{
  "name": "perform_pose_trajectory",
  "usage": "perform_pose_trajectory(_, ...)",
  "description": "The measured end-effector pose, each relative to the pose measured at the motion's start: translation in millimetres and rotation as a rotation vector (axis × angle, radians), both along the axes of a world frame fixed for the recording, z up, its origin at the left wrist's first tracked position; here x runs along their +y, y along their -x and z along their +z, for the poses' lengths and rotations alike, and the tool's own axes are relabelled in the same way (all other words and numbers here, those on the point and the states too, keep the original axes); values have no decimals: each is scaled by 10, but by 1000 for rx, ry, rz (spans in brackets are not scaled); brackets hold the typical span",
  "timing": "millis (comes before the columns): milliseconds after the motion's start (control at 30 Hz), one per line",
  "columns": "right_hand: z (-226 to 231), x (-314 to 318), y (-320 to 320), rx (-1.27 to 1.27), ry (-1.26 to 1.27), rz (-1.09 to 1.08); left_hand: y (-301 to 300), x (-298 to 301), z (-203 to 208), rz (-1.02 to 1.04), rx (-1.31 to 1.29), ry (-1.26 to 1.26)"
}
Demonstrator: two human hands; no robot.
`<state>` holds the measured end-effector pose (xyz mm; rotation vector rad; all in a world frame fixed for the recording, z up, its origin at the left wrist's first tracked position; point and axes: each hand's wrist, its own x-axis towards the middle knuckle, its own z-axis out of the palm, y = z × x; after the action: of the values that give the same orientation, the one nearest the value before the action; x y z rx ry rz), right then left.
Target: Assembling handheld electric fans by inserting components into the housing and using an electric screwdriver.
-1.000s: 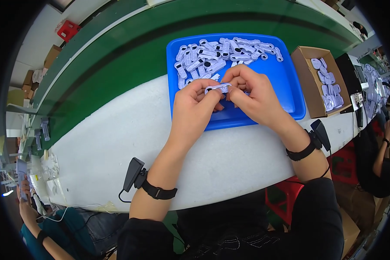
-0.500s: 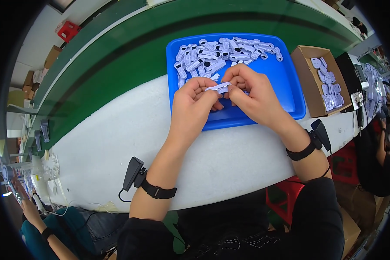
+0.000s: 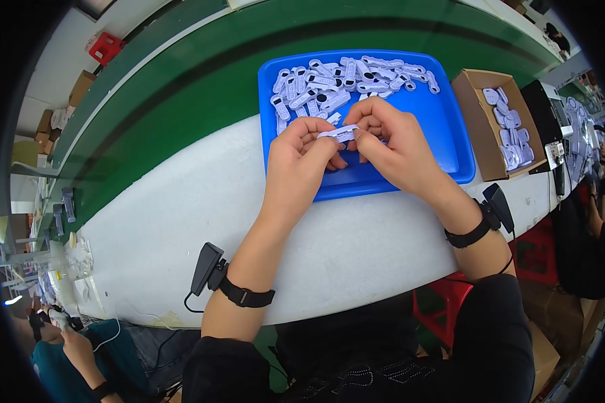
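Observation:
Between both hands I grip a small white plastic housing [image 3: 339,133], long and narrow, with notches along its edge. My left hand [image 3: 305,149] pinches one end between thumb and curled fingers. The other end is in my right hand [image 3: 387,139], its thumb pressed along the near side. Both hands hang over the near part of a blue tray [image 3: 458,151]. Many similar white handheld pieces [image 3: 319,86], some with a dark window, lie heaped at the tray's far side. My fingers partly cover the housing.
A cardboard box [image 3: 478,127] with white rounded parts [image 3: 509,134] stands right of the tray on the white table [image 3: 202,195]. Beyond it lie a black case and more white parts. A green partition [image 3: 202,87] runs behind. A co-worker's hand [image 3: 78,349] shows at lower left.
My hands and the housing have barely moved. At lower left the co-worker's hand has shifted down and toward the right, now with a white object. A co-worker at far right has also moved.

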<state>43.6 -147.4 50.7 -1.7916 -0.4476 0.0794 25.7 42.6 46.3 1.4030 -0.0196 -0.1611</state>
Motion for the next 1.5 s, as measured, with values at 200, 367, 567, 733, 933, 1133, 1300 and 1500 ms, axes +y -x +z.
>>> perform_pose_trajectory(200, 7, 0, 0, -22, 18, 4, -1, 2, 5, -5, 14, 10)
perform_pose_trajectory(367, 16, 4, 8, -11, 14, 9, -9, 24, -8, -20, 9, 9)
perform_pose_trajectory(567, 28, 5, 11, 19, -2, 20, -4, 29, 7, -26, 25, 5)
perform_pose_trajectory(733, 31, -5, 11, 35, -2, 19, -4, 38, -5, -29, 38, 16)
perform_pose_trajectory(933, 23, -3, 7, 21, -19, 16, -16, 50, -28, -48, 22, 41)
perform_pose_trajectory(1133, 11, -6, 1, 23, -22, 16, -18, 53, -40, -48, 12, 39)
perform_pose_trajectory(1300, 23, 13, 14, 33, -40, 14, -17, 53, -45, -43, 20, 39)
perform_pose_trajectory(1500, -25, 5, -26, -104, 33, -34, -28, 23, -19, 11, -17, 54)
